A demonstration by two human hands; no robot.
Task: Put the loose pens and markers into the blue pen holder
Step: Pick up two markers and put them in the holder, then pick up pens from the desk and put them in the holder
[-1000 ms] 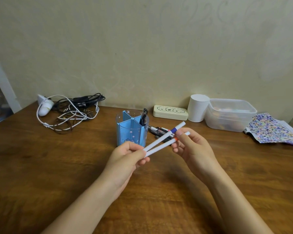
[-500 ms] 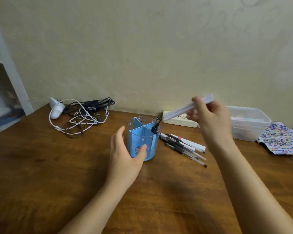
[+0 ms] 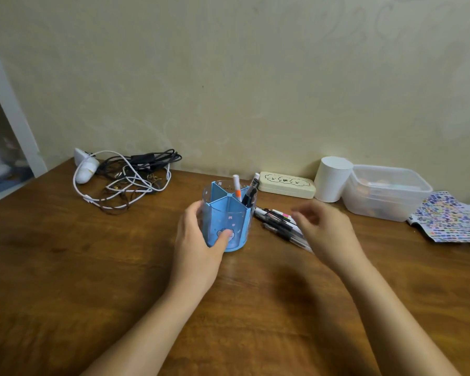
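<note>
Far left, at the back of the worktop [image 3: 65,267]: a white charger [image 3: 86,168] with tangled white and black cables [image 3: 136,177], well apart from your hands.

Your left hand [image 3: 198,248] is wrapped around the left side of the blue pen holder [image 3: 227,221], thumb on its front face, fingers behind the wall. The holder stands upright at centre, divided into compartments.

Inside it: a white marker with an orange band [image 3: 237,188] in a rear compartment, tilted slightly left; just right of it, a white pen and a dark pen [image 3: 251,192] leaning right in the right-hand compartment.

Loose pens [image 3: 278,222], mostly black and one white, lie flat just right of the holder's base.

Your right hand [image 3: 324,232] is above those pens, fingers loosely spread, nothing in it; fingertips blurred, contact with the pens cannot be told.

Along the wall, right of the holder: a cream case with cartoon print [image 3: 286,184], a white cylinder [image 3: 333,179], a clear plastic tub [image 3: 385,192], a colourful printed sheet [image 3: 451,219].
</note>
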